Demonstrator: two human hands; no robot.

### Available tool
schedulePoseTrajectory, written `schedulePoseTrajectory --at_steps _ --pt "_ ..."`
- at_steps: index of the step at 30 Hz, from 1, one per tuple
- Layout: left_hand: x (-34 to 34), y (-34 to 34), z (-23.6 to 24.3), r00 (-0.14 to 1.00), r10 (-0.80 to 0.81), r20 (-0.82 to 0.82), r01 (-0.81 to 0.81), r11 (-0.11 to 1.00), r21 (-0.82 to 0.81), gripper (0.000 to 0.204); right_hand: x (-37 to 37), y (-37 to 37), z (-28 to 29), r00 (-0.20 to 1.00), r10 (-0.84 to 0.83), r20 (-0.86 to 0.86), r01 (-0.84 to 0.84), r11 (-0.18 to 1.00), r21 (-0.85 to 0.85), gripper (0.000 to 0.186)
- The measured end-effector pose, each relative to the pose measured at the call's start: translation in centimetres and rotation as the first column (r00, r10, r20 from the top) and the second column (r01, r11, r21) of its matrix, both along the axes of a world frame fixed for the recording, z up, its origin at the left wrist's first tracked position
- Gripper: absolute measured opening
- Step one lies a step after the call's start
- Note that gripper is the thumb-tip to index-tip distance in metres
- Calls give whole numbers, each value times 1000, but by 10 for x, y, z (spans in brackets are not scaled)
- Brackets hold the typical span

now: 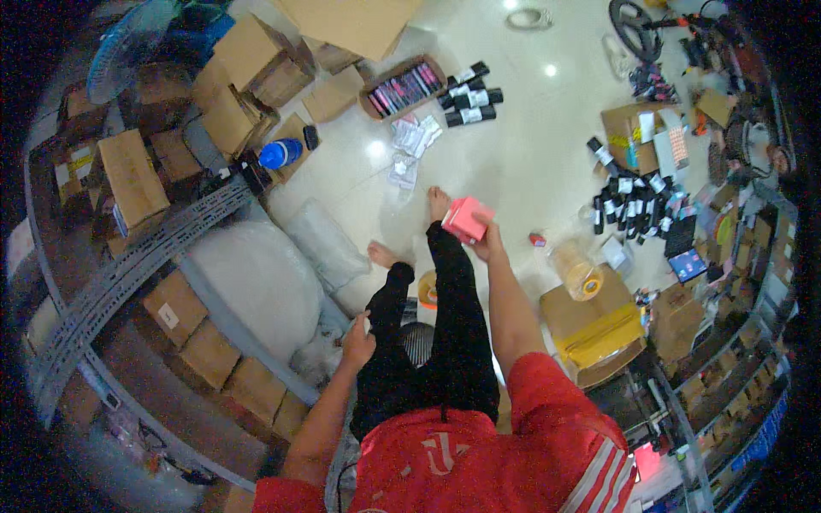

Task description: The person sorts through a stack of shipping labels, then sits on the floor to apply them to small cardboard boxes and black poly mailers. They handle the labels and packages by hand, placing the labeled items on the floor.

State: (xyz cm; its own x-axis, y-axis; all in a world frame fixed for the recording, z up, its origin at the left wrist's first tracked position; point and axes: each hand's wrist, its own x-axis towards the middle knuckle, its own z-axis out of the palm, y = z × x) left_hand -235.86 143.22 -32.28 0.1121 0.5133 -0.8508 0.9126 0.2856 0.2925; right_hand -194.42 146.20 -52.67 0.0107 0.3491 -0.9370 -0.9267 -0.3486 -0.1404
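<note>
My right hand (490, 240) is closed around a small pink box (468, 220), held out in front of my right knee; it may be more than one box stacked together. Beside my left thigh, my left hand (358, 344) hangs with its fingers curled. A small whitish bit shows at those fingers, too small to name. Between my legs are a grey ribbed thing (416, 344) and part of an orange ring-shaped thing (428, 293). Past my feet, clear plastic packets (414, 144) lie on the floor below a brown box of thin dark and pink packs (405, 91).
Grey metal shelving (154, 248) with cartons runs along the left, next to a large plastic-wrapped roll (256, 286). Black rolls (633, 205) are heaped at the right. A taped carton (596, 329) and a clear yellowish tape roll (581, 278) stand nearer. A blue-lidded bottle (280, 153) is at upper left.
</note>
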Motion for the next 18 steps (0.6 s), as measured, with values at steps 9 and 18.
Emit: schedulePoseTrajectory --at_steps 9,18 --pt "-30 -40 -24 933 -270 -237 299 949 95 70 36 64 -173 973 -218 79 206 970 130 53" --pt "-65 -40 -50 959 -106 -264 176 950 258 73 48 139 -328 893 -406 195 369 908 199 52"
